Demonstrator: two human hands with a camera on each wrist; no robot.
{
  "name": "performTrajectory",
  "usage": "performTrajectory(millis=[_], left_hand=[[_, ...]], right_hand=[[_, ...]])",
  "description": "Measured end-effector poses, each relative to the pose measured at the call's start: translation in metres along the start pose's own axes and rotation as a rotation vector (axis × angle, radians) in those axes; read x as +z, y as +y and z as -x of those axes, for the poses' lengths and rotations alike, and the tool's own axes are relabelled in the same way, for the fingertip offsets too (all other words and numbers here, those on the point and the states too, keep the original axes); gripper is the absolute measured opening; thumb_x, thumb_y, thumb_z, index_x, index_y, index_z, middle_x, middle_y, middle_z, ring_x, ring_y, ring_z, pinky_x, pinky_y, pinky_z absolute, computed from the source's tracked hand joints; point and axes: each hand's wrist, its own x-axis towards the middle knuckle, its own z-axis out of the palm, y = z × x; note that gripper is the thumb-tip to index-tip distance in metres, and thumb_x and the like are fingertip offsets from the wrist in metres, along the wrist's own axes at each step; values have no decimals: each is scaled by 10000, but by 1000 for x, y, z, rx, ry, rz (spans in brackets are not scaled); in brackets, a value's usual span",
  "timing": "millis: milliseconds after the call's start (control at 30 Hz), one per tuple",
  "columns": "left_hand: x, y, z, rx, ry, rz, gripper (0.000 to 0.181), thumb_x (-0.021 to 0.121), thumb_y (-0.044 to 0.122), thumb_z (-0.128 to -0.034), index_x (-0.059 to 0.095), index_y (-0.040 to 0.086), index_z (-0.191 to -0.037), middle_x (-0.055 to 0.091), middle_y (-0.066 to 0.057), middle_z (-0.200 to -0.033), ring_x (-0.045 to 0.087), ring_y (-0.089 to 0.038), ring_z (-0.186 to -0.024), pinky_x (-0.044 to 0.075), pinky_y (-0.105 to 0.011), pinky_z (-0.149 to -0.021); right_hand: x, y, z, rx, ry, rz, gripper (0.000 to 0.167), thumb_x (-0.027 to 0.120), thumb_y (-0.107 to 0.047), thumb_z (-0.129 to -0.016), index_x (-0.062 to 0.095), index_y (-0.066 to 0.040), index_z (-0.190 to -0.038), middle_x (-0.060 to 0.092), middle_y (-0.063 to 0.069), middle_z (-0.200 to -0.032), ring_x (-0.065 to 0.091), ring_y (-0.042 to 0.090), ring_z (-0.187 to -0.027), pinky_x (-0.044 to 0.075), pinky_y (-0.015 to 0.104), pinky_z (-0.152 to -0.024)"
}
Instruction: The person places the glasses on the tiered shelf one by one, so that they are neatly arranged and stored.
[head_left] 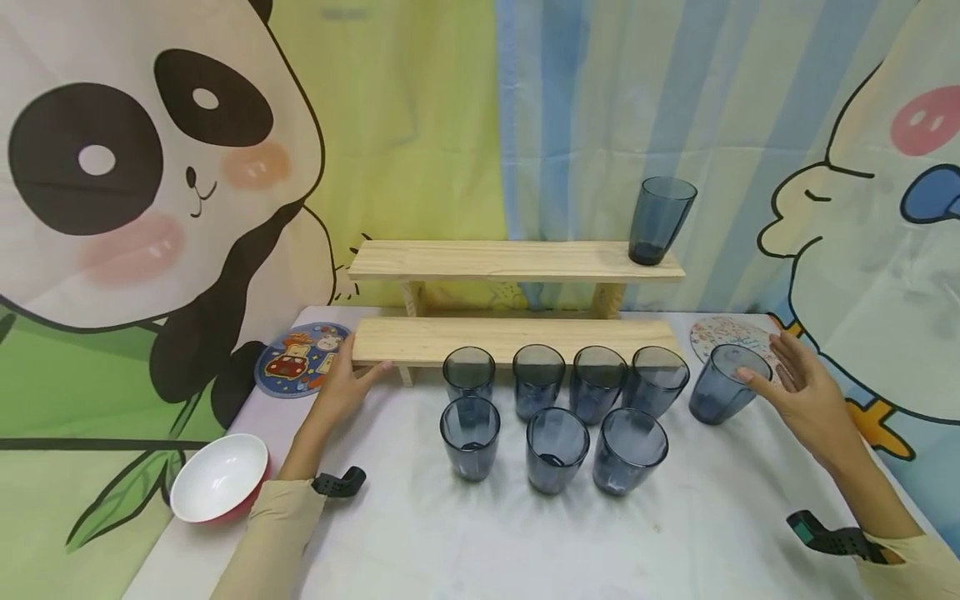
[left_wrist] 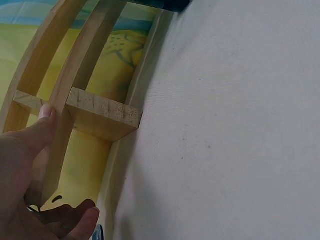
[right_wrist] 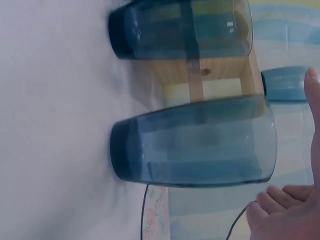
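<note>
My left hand [head_left: 347,385] is at the left end of a two-tier wooden shelf [head_left: 517,340]. In the left wrist view its thumb [left_wrist: 46,114] presses the lower board's front edge, while the fingers curl around the board's end. My right hand [head_left: 812,402] is beside the rightmost blue-tinted glass [head_left: 723,385], thumb and fingers spread; the right wrist view shows a gap between it and that glass [right_wrist: 195,145]. Several more such glasses stand upright on the table before the shelf, in a back row [head_left: 538,379] and a front row [head_left: 557,450]. One glass [head_left: 662,221] is on the upper board's right end.
At the left edge of the white-covered table [head_left: 465,550] stands a white bowl [head_left: 219,479] with a red outside. A round blue patterned mat [head_left: 288,367] lies left of the shelf, a pale floral one [head_left: 723,332] to its right. Printed cloth [head_left: 420,125] hangs behind.
</note>
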Motion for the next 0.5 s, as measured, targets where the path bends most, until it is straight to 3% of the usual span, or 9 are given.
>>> performTrajectory(millis=[133,200,267,400,467,500], left_hand=[[0,-2,1,-14,-1,-3,992,715,422,-1013,92,43,-1686,203,-316,-1693,189,-501,-1577,171,-653,-1277],[0,-3,1,-23,0,-9,1001,715,430,-1012,83,51,-1689,194,-312,-1699,183,-496,-1581,167,-651,-1279],[-1,-3,0,-30,1,-15,1012,717,434,-1010,72,52,-1690,184,-311,-1705,178,-496,-1582,164,-653,-1279],[-2,-2,-1,-34,-8,-20,1030,717,444,-1007,60,36,-1688,168,-321,-1707,169,-509,-1580,158,-662,-1276],[-2,-2,-1,-30,-10,-20,1032,719,444,-1006,63,28,-1686,172,-324,-1704,171,-509,-1580,160,-660,-1276],[-2,-1,-1,-28,-11,-20,1031,719,442,-1006,65,25,-1685,173,-325,-1704,172,-510,-1579,161,-660,-1276]], right_hand=[[11,-19,26,-26,122,6,956,735,-299,-1015,85,-238,-1713,118,89,-1776,126,199,-1640,163,36,-1169],[19,-31,40,-75,135,-5,925,758,-230,-1001,159,-237,-1706,196,80,-1763,203,118,-1619,214,39,-1166],[29,-42,55,-123,85,-34,899,767,-162,-990,215,-219,-1698,264,85,-1744,285,30,-1571,271,35,-1148],[55,-57,81,-190,-94,-142,863,775,-58,-961,286,-109,-1670,368,186,-1682,383,-116,-1440,353,44,-1108],[68,-59,90,-194,-170,-190,879,797,-38,-934,299,-67,-1658,388,214,-1662,394,-127,-1427,362,57,-1113],[74,-60,93,-186,-199,-199,892,813,-54,-922,302,-56,-1654,395,219,-1655,396,-69,-1468,357,58,-1118]])
